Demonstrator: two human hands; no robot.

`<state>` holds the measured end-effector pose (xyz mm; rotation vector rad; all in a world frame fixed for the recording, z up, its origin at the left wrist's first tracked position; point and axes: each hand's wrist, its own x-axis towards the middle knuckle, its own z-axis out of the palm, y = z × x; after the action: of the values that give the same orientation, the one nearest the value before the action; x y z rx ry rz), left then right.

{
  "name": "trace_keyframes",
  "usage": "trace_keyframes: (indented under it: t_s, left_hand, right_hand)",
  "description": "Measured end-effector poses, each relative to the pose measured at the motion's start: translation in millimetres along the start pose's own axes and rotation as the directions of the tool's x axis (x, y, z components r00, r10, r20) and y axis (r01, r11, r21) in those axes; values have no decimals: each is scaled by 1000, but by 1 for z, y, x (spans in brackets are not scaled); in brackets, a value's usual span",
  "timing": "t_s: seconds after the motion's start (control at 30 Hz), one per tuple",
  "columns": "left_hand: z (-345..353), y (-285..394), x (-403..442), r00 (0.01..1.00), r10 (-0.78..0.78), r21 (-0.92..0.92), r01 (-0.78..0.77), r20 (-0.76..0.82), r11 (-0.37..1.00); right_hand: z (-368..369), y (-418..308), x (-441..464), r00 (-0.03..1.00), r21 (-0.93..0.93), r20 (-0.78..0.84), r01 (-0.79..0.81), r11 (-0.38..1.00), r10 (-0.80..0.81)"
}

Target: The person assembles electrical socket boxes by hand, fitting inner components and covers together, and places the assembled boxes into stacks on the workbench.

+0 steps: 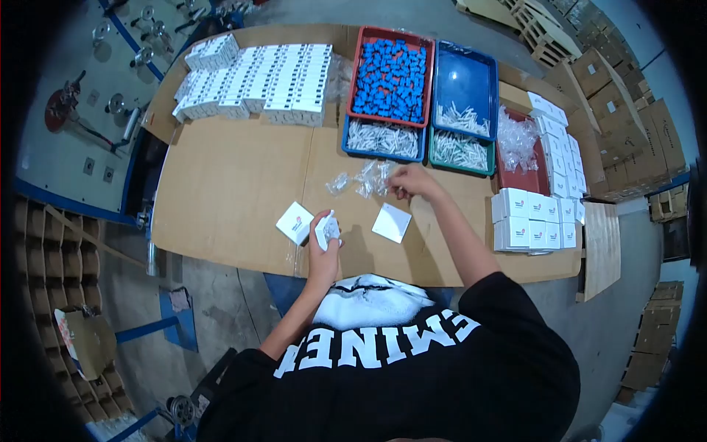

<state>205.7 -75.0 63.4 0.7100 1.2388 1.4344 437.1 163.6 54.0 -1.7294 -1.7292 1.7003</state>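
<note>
My left hand (321, 254) is wrapped round a small white square plastic piece (327, 231), held tilted above the cardboard. Just left of it lies a white box (294, 223) with a printed logo. My right hand (410, 182) is at the right edge of a little heap of small clear plastic bags (370, 179), its fingers pinched together. What sits between those fingertips is too small to make out. A flat white square plate (391, 222) lies on the cardboard below my right hand.
Rows of white boxes (258, 77) stand at the back left. A red tray (355, 74) holds blue parts, above blue (346, 153) and green (471, 170) trays of white pieces. More white boxes (529, 221) are stacked at right, by a red bin (524, 183) of clear bags.
</note>
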Motion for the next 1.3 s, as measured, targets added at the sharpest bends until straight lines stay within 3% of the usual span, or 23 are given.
trace_keyframes:
  t_s: [0.03,0.07,0.1,0.17,0.23,0.27,0.37,0.4,0.47,0.5,0.57,0.63,0.7,0.73,0.77,0.83,0.97,1.03,1.07,1.13,1.2,1.23,1.3]
  left_hand:
    - [-1,3,1,1000,5,9,-5,-3,1000]
    - [-3,3,3,1000,16,16,-16,-4,1000]
    - [-4,5,3,1000,31,18,-32,2,999]
    - [-4,8,1,999,37,39,-36,-21,999]
    - [-5,10,-3,999,32,53,-30,-33,998]
    - [-7,8,-6,999,27,40,-25,-41,999]
    - [-18,0,-6,997,31,12,-31,-64,999]
    - [-20,-3,-4,996,27,-1,-27,-83,1000]
    - [-24,-9,3,994,-5,-19,3,-112,1000]
    - [-25,-11,2,989,-40,-24,37,-139,999]
    - [-20,-7,-1,983,-60,8,62,-175,998]
    - [-11,0,1,988,-86,-20,84,-130,996]
    - [-12,-14,4,994,-63,11,64,-90,998]
    - [-11,-16,4,999,-22,37,23,-37,999]
    - [-9,-18,4,999,-25,41,26,-25,999]
    - [-1,-16,3,998,-48,21,48,30,999]
    - [3,-35,8,998,-31,94,26,52,995]
    - [3,-30,11,996,-90,82,92,-28,992]
    - [1,-28,10,981,-156,64,165,-117,984]
    - [-6,-28,12,966,-220,-7,221,-137,975]
    - [-13,-25,6,942,-304,-91,294,-140,952]
    - [-16,-24,4,940,-306,-94,294,-149,951]
    - [-23,-22,0,918,-394,-232,375,-40,898]
  right_hand:
    - [-19,-18,14,998,-123,47,-24,992,30]
    - [-37,-36,28,999,-123,37,-10,992,15]
    - [-55,-54,44,983,32,-134,131,991,-126]
    - [-88,-84,71,820,256,-497,451,855,-284]
    - [-119,-104,88,696,144,-651,506,851,-304]
    - [-118,-100,93,695,145,-652,508,849,-304]
    - [-93,-100,86,710,-105,-543,474,875,-449]
    - [-80,-76,102,702,-124,-423,582,804,-573]
    - [-20,-43,84,767,16,-288,603,798,-574]
    - [19,-40,47,842,131,-225,525,841,-490]
    - [81,-39,-24,933,167,31,350,922,-360]
    - [130,-18,-67,896,135,167,393,909,-412]
    - [179,19,-80,839,392,133,445,805,-528]
    - [183,14,-94,911,348,69,359,866,-406]
    - [180,12,-97,913,351,57,360,864,-404]
    - [168,12,-100,885,123,-27,463,878,-464]
    - [152,11,-94,841,127,4,536,835,-541]
    - [138,-5,-96,898,68,-82,438,896,-433]
    - [128,-13,-93,954,170,-90,298,939,-286]
    - [114,5,-56,875,76,-251,443,893,-413]
    - [85,-24,-70,827,-20,-384,437,899,-410]
    - [74,-17,-68,831,-19,-375,437,899,-412]
    - [55,3,-62,823,-481,-319,286,829,-469]
